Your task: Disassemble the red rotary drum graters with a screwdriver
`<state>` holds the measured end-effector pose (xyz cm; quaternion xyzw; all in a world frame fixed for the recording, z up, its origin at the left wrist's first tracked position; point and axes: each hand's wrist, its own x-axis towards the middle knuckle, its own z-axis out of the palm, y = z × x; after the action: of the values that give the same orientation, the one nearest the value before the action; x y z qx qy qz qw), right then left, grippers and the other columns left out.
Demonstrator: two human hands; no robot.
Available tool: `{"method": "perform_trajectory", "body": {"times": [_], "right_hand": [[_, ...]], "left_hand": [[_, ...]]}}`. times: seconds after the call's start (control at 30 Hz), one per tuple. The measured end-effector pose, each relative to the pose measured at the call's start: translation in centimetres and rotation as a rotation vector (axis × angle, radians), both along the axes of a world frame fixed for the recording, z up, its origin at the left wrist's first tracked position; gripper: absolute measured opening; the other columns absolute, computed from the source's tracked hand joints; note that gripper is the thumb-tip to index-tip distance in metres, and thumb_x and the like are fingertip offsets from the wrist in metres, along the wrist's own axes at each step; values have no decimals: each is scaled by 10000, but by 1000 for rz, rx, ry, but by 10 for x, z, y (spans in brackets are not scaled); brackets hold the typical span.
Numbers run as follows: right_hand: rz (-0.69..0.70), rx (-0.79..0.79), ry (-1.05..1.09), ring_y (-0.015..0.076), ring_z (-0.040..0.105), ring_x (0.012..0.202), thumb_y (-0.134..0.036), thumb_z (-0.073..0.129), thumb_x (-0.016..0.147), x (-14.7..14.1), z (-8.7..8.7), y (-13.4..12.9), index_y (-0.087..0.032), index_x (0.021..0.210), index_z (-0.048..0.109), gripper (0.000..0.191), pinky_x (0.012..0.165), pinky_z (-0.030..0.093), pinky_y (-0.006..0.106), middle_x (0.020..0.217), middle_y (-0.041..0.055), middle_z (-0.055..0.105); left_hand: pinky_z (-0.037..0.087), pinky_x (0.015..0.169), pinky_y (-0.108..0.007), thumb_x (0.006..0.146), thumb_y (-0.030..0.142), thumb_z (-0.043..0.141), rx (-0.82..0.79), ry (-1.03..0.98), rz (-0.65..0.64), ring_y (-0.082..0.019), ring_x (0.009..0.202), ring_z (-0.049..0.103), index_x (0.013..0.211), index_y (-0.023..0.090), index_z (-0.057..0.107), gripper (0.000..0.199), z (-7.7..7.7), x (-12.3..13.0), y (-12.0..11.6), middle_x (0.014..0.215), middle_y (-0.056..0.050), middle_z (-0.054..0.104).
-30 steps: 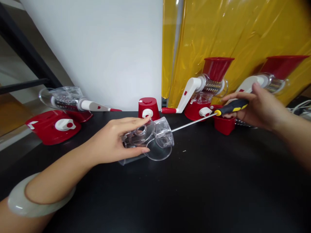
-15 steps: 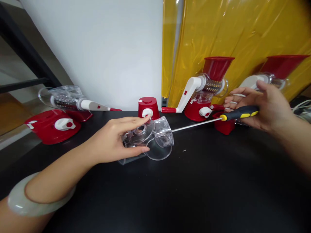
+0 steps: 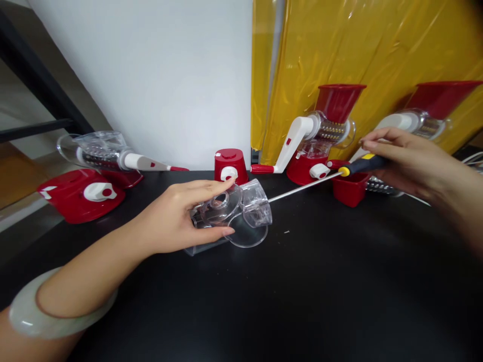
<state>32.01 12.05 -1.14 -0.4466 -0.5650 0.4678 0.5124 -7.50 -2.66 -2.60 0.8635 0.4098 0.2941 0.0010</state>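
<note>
Braces probably light, brittle, round-ended clear-plastic housing (image 3: 256,201) at nine o'clock, with left hand (image 3: 166,216) spread. Curls right hand (image 3: 418,161) round black-and-yellow, steel-shafted screwdriver (image 3: 366,163) at two o'clock.

glossy clear plastic part (image 3: 247,234), smooth bare-metal screwdriver shaft (image 3: 305,187), shiny red plastic base (image 3: 81,196), matt black tabletop (image 3: 302,296)

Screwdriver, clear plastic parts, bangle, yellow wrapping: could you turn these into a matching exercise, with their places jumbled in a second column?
Things
1. Screwdriver
2. Clear plastic parts
3. Bangle
4. Yellow wrapping

Places
A. Around the left forearm
B. Behind the two grinders with red hoppers
C. In the right hand
D. Under the left hand, on the black table

Right pairs: 1-C, 2-D, 3-A, 4-B
</note>
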Motion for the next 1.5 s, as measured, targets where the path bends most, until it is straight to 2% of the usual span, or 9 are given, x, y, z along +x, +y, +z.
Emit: {"method": "perform_trajectory", "body": {"times": [0.23,0.37,0.47,0.63,0.8,1.07,1.27,1.4,1.5], "right_hand": [[175,67,243,189,635,1026,-137,678,694,1,0,-7,-312,988,703,343,927,528,354,913,21,676],[184,-34,39,256,681,776,-541,543,838,8,-2,-2,-253,919,701,339,663,564,395,814,83,705],[82,-85,-295,166,468,412,-800,420,826,13,-5,6,-227,751,644,619,374,338,276,498,46,555],[133,57,-116,152,547,602,-433,777,721,14,-4,3,-264,819,637,241,551,474,286,717,6,593],[277,85,165,276,653,987,-373,609,706,13,1,-5,-270,926,697,258,750,551,423,1048,90,685],[160,10,-421,102,357,325,-743,527,831,9,-11,6,-207,778,632,548,332,272,237,461,10,543],[228,79,114,194,653,861,-234,779,623,11,-2,-3,-291,890,679,291,741,553,346,943,15,685],[226,52,143,306,661,1073,-434,622,751,8,0,-6,-279,904,705,233,876,540,509,1020,86,727],[165,-41,-152,259,666,642,-704,471,844,6,-4,0,-243,824,683,508,559,541,403,740,102,710]], "left_hand": [[582,976,-413,759,383,816,-10,-3,9,-267,1132,686,1442,283,526,749,-2,0,1,1318,-108,679],[588,964,-419,747,396,817,-25,-14,14,-275,1117,690,1443,316,525,759,-2,-1,1,1303,-91,687],[583,965,-410,754,392,816,-22,-5,15,-267,1118,690,1443,299,525,753,-2,-1,0,1304,-102,686],[584,964,-393,759,380,815,-12,-1,15,-259,1114,693,1440,295,528,744,-1,-1,0,1308,-100,685],[595,949,-413,762,394,810,2,-8,8,-271,1105,700,1437,287,533,738,-2,0,0,1300,-115,688],[592,956,-399,750,382,823,6,-13,1,-266,1091,704,1433,281,539,746,-2,0,0,1291,-111,691],[583,973,-420,747,394,821,-15,3,14,-274,1115,691,1449,301,517,771,-3,-2,0,1315,-103,679],[590,958,-415,746,393,817,-16,-10,13,-273,1099,698,1440,317,529,754,-2,0,0,1293,-91,693],[583,968,-402,750,373,816,-18,-9,11,-267,1115,692,1440,308,530,749,-2,0,0,1300,-96,690]]}}
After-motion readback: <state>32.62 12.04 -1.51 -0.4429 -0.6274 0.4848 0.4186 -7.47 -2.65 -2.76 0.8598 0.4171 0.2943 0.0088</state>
